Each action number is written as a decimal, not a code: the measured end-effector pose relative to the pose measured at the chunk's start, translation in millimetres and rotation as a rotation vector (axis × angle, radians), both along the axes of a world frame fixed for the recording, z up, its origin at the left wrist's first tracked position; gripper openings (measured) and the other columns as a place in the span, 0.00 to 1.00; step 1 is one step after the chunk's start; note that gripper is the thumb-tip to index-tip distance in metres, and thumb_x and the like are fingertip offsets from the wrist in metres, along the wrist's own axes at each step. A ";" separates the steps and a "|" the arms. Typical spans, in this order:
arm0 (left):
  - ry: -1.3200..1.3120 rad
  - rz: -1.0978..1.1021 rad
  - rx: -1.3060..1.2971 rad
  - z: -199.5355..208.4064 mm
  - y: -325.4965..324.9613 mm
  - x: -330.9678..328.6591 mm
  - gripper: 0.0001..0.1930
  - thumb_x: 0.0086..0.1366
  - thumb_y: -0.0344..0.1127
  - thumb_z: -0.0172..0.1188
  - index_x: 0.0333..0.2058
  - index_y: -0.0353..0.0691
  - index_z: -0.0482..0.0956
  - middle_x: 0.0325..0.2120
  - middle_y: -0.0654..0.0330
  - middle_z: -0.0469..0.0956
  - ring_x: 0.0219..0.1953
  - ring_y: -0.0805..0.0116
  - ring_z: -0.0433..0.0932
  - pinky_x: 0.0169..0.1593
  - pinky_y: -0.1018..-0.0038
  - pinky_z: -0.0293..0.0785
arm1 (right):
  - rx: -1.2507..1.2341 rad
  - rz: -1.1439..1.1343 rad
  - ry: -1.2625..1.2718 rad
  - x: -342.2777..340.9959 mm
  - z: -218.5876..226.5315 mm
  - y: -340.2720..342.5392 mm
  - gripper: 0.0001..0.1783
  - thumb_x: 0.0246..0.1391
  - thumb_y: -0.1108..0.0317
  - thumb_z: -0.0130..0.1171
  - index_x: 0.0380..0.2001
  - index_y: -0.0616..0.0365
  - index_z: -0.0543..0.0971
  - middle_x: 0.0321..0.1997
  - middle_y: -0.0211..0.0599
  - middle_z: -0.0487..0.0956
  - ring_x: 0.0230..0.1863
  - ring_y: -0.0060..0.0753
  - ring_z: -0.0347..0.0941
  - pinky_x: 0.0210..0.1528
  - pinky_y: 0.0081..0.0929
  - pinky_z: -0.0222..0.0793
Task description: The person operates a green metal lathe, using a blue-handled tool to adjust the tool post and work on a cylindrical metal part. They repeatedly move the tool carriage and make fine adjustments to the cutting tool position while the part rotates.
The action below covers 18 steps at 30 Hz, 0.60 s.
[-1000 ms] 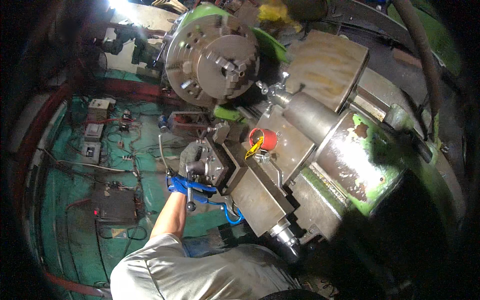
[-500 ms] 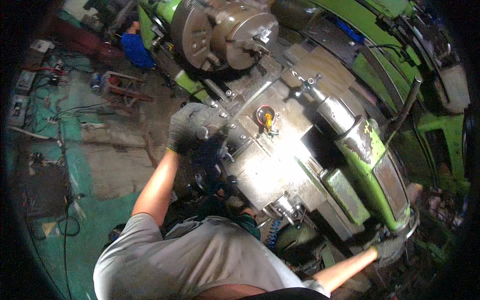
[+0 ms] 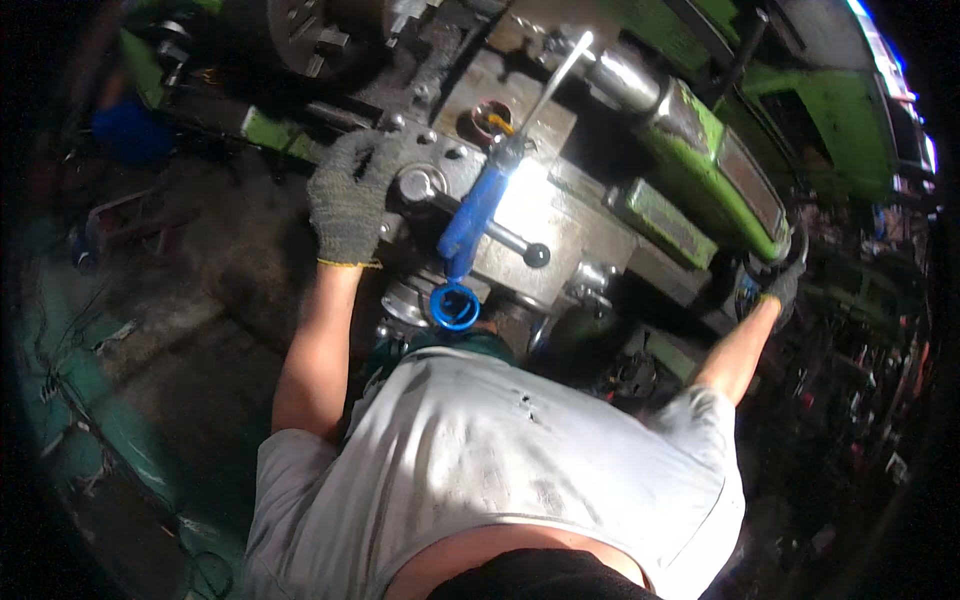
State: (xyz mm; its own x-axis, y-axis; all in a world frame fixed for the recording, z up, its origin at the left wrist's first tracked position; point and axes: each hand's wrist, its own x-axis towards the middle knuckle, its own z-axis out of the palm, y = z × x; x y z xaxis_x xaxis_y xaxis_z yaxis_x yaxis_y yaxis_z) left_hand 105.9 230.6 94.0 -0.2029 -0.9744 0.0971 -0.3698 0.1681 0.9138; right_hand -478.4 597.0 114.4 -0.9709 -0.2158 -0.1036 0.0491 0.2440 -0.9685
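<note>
My left hand (image 3: 348,195), in a grey knit glove with a yellow cuff, lies against the near left edge of a lathe's metal carriage. Its fingers reach over that edge, apart from one another, beside a round lever hub (image 3: 417,185). A lever with a black ball knob (image 3: 537,255) runs right from the hub. Across the carriage lies a blue air blow gun (image 3: 475,212) with a long thin metal nozzle, a blue coil (image 3: 455,306) at its lower end. Far right, my gloved right hand (image 3: 788,286) is closed round the rim of the tailstock handwheel (image 3: 800,243).
The green tailstock (image 3: 715,160) stands right of the carriage. A large chuck (image 3: 325,35) fills the far left. A yellow-handled item sits in a round dish (image 3: 492,120) on the carriage. Blue clothing (image 3: 133,130) shows at far left, and cables lie on the green floor.
The view has shifted, so the machine sits further up and left. The blue air blow gun now shows over the carriage. My right hand stays at the handwheel, my left at the carriage edge.
</note>
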 end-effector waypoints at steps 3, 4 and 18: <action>-0.022 0.012 0.005 3.5 2.6 0.6 0.14 0.66 0.39 0.69 0.44 0.34 0.84 0.39 0.53 0.85 0.42 0.63 0.83 0.49 0.67 0.78 | 0.042 -0.007 -0.002 10.9 -0.7 -8.0 0.33 0.71 0.33 0.31 0.74 0.22 0.61 0.73 0.40 0.69 0.67 0.53 0.69 0.55 0.53 0.78; -0.042 0.007 -0.005 6.0 3.4 0.5 0.14 0.66 0.39 0.69 0.44 0.35 0.84 0.39 0.53 0.85 0.41 0.63 0.83 0.49 0.67 0.78 | 0.070 -0.021 -0.017 6.7 -2.8 -5.7 0.33 0.70 0.32 0.31 0.74 0.22 0.61 0.73 0.41 0.69 0.66 0.54 0.70 0.54 0.54 0.79; -0.052 -0.007 -0.088 -1.7 0.2 1.6 0.15 0.66 0.42 0.68 0.43 0.36 0.83 0.39 0.49 0.83 0.42 0.53 0.83 0.49 0.62 0.78 | -0.089 0.014 -0.050 -2.3 3.7 -11.6 0.35 0.68 0.35 0.37 0.72 0.33 0.66 0.73 0.41 0.68 0.67 0.55 0.69 0.58 0.58 0.75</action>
State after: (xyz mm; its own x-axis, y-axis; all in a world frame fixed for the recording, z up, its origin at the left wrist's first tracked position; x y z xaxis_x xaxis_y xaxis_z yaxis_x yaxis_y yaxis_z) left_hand 107.5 230.7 92.3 -0.2164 -0.9612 0.1712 -0.4148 0.2492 0.8751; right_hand -480.6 585.4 118.1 -0.9618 -0.2401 -0.1312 0.0947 0.1578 -0.9829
